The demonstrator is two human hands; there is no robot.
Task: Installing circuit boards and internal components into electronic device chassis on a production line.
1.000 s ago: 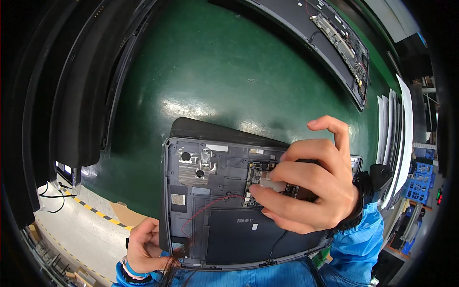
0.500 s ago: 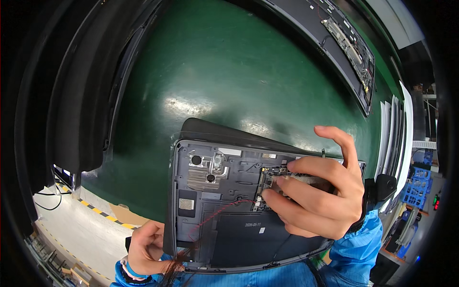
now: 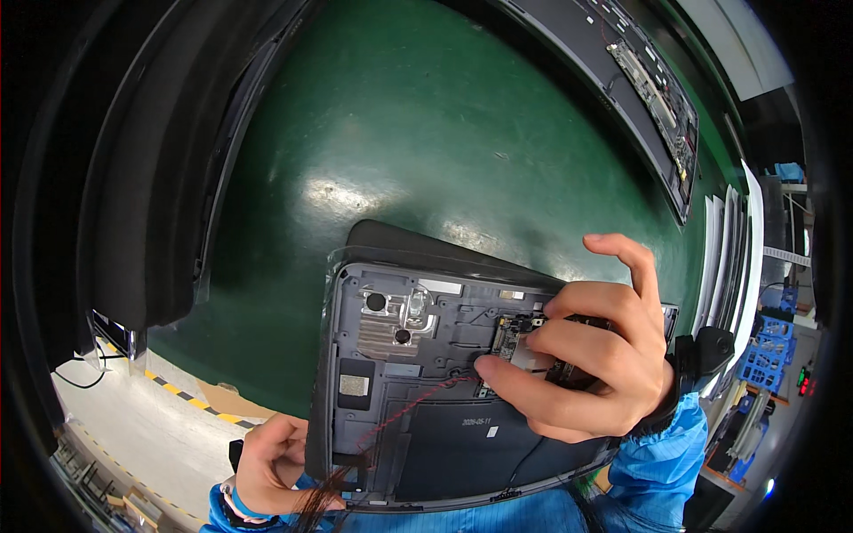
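Two bare hands work at a grey rectangular device housing (image 3: pixel 458 333), which lies open side up at the near side of a glossy green tabletop (image 3: pixel 400 133), close to the person's body. Bent fingers of the left hand (image 3: pixel 280 466) close on the housing's lower left corner, the thumb along its near edge. Over the housing's right half, the right hand (image 3: pixel 600 364) arches with three fingers spread narrowly and their tips at the left end of a narrow circuit board (image 3: pixel 505 342); the little finger stands raised and apart. The thumb is hidden, so I cannot tell whether this hand pinches the board or only rests on it.

A thin twisted red wire (image 3: pixel 413 406) runs from near the board's left end toward the lower left corner. Below the board sits a flat black rectangular block (image 3: pixel 458 457); at upper left is a shiny silver metal plate (image 3: pixel 391 327) with two round black spots. A smooth dark panel (image 3: pixel 418 244) shows behind the housing's far edge. Farther off at upper right lies a second dark open housing (image 3: pixel 569 58), and upright white sheets (image 3: pixel 742 258) stand at the right.
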